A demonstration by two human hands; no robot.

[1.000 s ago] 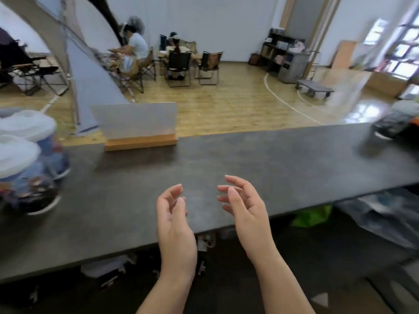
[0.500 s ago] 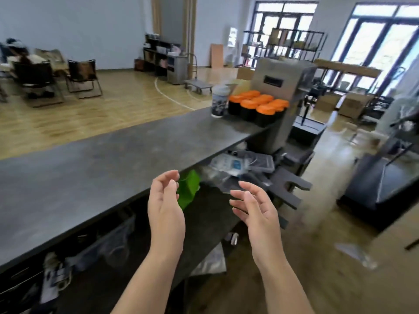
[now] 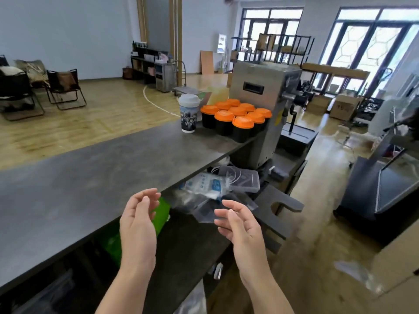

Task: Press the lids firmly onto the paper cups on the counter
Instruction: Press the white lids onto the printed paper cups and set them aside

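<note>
Two hands in head view, both empty w/ fingers loosely spread: left hand (image 3: 138,225) over the counter (image 3: 90,177) edge, right hand (image 3: 241,225) just off it, neither touching a cup. Looks like a between-cups step; next move prob. needs a reach to the far end, then palm flat on a lid and a push straight down. Count: 1 printed cup (image 3: 188,114) w/ white lid (image 3: 189,100), beside it approx. 9 black cups (image 3: 224,125) w/ orange lids (image 3: 243,121), clustered touching by the steel machine (image 3: 260,105).
</note>
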